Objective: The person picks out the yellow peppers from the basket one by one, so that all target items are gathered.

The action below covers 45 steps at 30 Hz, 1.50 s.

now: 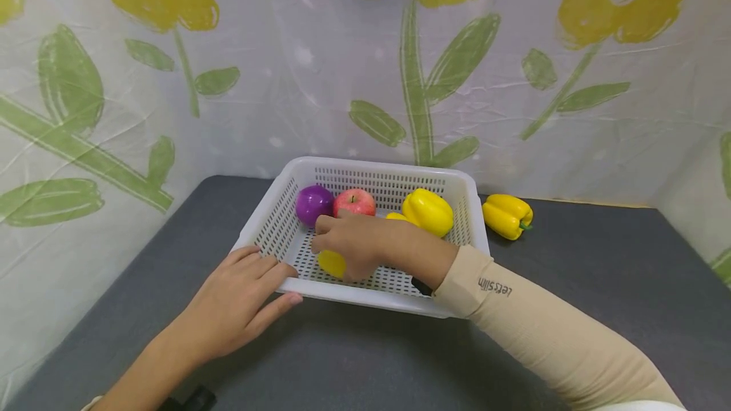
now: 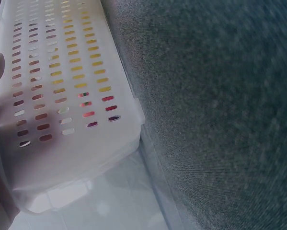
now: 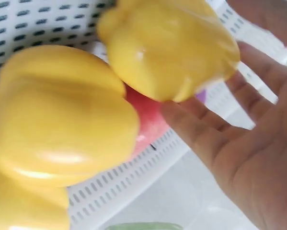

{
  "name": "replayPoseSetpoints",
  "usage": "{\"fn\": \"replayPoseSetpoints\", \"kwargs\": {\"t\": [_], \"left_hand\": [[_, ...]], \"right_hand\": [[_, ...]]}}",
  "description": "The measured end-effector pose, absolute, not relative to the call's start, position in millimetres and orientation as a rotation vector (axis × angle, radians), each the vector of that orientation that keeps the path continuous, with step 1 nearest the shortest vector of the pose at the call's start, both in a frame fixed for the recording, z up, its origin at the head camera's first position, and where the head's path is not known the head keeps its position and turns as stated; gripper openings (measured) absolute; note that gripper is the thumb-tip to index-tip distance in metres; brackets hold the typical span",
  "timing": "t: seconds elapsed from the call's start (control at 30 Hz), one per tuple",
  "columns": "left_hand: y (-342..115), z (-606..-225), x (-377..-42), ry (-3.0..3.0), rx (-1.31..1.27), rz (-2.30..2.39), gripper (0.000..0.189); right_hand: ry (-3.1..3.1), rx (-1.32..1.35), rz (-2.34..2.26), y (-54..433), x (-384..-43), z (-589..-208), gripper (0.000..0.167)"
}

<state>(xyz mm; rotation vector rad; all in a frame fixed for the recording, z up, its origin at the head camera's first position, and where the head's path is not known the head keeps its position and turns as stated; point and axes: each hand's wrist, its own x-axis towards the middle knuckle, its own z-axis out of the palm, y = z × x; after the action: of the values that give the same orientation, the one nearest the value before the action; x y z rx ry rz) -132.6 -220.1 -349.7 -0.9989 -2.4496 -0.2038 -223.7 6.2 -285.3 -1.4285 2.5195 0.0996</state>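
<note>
Rim of white basket (image 1: 365,297) gripped by left hand (image 1: 247,297). Yellow pepper (image 3: 172,52), inside basket, held in right hand (image 1: 360,240). Red apple (image 1: 355,200) and purple fruit (image 1: 313,204) seen just beyond right hand; outside pepper (image 1: 506,215) placed farther right.

fruit and peppers in the basket, one pepper outside

the basket (image 1: 365,299) sits on the desk (image 1: 594,284), a hanging sheet (image 1: 297,94) behind. inside, a round fruit (image 1: 314,205) lies back left, an apple (image 1: 355,200) just right of it, a large pepper (image 1: 428,211) farther right. the front pepper (image 1: 331,263) is at the right grip (image 1: 356,243). outside, right of the basket, lies the lone pepper (image 1: 506,216).
</note>
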Motion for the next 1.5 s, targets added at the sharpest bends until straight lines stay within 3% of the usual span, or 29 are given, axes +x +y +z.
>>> {"fn": "replayPoseSetpoints", "kwargs": {"t": [0.1,0.3,0.67,1.2,1.5], "left_hand": [[-219.7,-350.2,-132.7,-2.448,-1.002,-0.210,0.044],[-219.9,-350.8,-133.1,-2.446,-0.999,-0.202,0.044],[-220.0,-349.9,-132.5,-2.455,-1.001,-0.203,0.040],[-220.0,-347.9,-131.2,-2.457,-0.998,-0.200,0.037],[-219.6,-347.4,-131.3,-2.462,-0.994,-0.197,0.038]], "right_hand": [[2.502,-1.358,0.115,8.8,-224.6,-286.1,0.064],[2.408,-1.156,0.092,17.9,-228.2,-288.5,0.067],[2.271,-1.233,0.143,20.4,-225.2,-289.6,0.053],[2.309,-1.248,0.077,29.1,-221.4,-267.8,0.058],[2.356,-1.269,0.023,37.0,-217.0,-257.7,0.051]]}}
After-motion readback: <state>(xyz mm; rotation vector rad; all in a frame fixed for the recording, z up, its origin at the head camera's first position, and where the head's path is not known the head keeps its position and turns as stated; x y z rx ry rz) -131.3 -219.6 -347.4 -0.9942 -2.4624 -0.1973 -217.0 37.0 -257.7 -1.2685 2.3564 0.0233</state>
